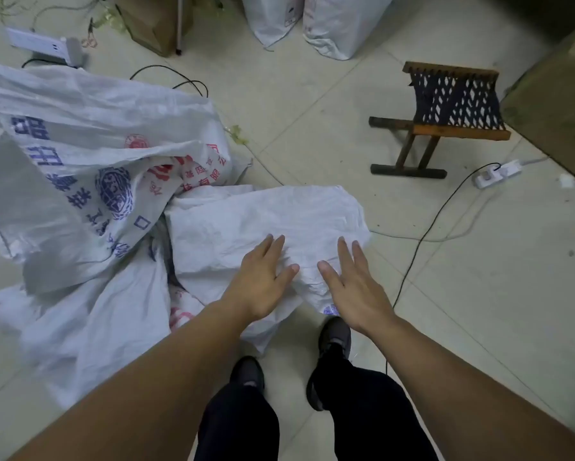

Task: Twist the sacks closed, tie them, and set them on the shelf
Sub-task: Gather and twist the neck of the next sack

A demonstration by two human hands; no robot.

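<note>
A crumpled white woven sack [246, 221] lies on the tiled floor in front of my feet. My left hand [262, 281] and my right hand [352, 281] hover side by side just above its near edge, palms down, fingers spread, holding nothing. To the left a bigger white sack [89, 154] with blue and red print lies open and slumped, overlapping more sacking [89, 327] beneath it. Two filled white sacks [339, 24] stand upright at the far top.
A small wooden folding stool [445, 121] with a net seat stands at the right. A power strip [495, 173] and its black cable [422, 241] cross the floor right of my hands. Another power strip [46, 44], scissors [91, 36] and a cardboard box [156, 21] lie at the far left.
</note>
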